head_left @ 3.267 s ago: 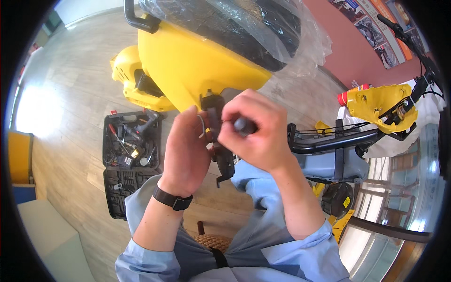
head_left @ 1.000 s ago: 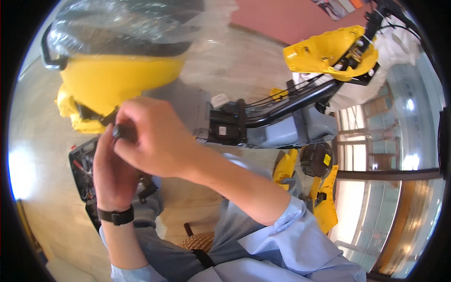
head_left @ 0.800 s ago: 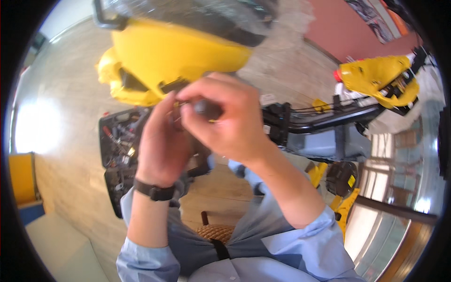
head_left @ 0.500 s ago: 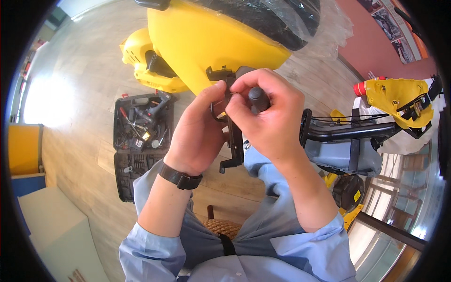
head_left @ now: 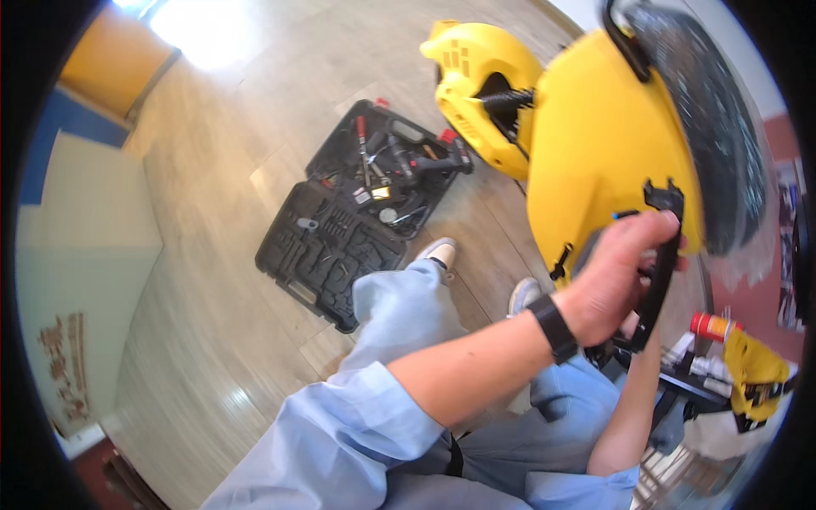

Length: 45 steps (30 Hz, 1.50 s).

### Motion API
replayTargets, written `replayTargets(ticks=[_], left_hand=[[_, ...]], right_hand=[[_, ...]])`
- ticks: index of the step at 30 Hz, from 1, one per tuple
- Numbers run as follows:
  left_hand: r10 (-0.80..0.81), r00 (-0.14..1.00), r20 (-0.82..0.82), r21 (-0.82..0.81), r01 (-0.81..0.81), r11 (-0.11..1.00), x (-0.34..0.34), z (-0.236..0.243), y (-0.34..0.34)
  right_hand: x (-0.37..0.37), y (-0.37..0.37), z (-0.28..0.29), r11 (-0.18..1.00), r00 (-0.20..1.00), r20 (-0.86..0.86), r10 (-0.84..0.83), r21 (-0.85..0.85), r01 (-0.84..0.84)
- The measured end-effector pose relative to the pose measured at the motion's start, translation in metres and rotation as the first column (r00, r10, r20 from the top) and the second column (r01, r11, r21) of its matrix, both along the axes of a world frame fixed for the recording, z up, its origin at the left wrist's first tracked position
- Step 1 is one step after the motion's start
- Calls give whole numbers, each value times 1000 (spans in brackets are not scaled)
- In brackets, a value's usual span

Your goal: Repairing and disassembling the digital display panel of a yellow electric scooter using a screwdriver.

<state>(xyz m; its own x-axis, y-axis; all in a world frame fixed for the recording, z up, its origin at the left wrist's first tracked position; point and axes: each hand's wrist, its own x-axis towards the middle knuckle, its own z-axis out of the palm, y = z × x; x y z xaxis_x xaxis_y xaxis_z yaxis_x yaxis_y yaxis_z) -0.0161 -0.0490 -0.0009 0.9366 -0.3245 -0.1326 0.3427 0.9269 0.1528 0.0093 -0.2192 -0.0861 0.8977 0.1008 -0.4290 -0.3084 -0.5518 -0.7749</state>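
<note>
1. left hand [head_left: 605,276]: one, with dark wristband [head_left: 554,328]; fingers clamped on a long black bracket [head_left: 656,297], thumb pressed near its upper end.
2. black bracket: one, raised in front of the lower right part of a large yellow body panel [head_left: 595,127]; tilted, toothed end uppermost; cannot tell whether touching the panel.
3. right forearm [head_left: 631,408]: one, reaching up from below; right hand mostly hidden behind left hand and bracket; cannot tell whether its fingers are apart, together or closed on anything.
4. hazards, by judgement: could twist or drop, if gripped too near one end; could scuff the yellow panel, if swung toward it; could snag, if drawn past the small black fitting [head_left: 561,261].
5. counted, by the panel: black grab rail [head_left: 625,42], one; black seat [head_left: 705,127] under clear film, one; vented yellow cover [head_left: 484,59], one.
6. counted, on the floor: open tool case [head_left: 293,234], one, in two halves; cordless drill [head_left: 438,164] in it, one; pale shoes [head_left: 440,252], two.
7. counted, far right: red cylinder [head_left: 714,326], one; yellow shell [head_left: 755,365], one.
</note>
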Motion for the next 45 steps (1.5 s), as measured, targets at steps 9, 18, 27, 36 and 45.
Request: replayTargets(ticks=[9, 18, 27, 36, 45], left_hand=[[189, 982, -9, -6, -189, 982, -4, 1, 14], [252, 946, -205, 34, -251, 968, 5, -9, 30], [447, 828, -339, 192, -404, 894, -2, 9, 83], [343, 865, -367, 191, -290, 938, 9, -1, 89], [310, 927, -213, 85, -298, 951, 18, -3, 81]], right_hand=[[2, 163, -195, 628, 703, -142, 697, -354, -693], [-20, 320, -355, 634, 638, 33, 769, -172, -754], [-39, 406, -377, 570, 561, 104, 821, -182, -801], [-49, 446, -387, 655, 658, -70, 750, -60, -753], [18, 332, -264, 905, 887, -189, 422, 148, -399]])
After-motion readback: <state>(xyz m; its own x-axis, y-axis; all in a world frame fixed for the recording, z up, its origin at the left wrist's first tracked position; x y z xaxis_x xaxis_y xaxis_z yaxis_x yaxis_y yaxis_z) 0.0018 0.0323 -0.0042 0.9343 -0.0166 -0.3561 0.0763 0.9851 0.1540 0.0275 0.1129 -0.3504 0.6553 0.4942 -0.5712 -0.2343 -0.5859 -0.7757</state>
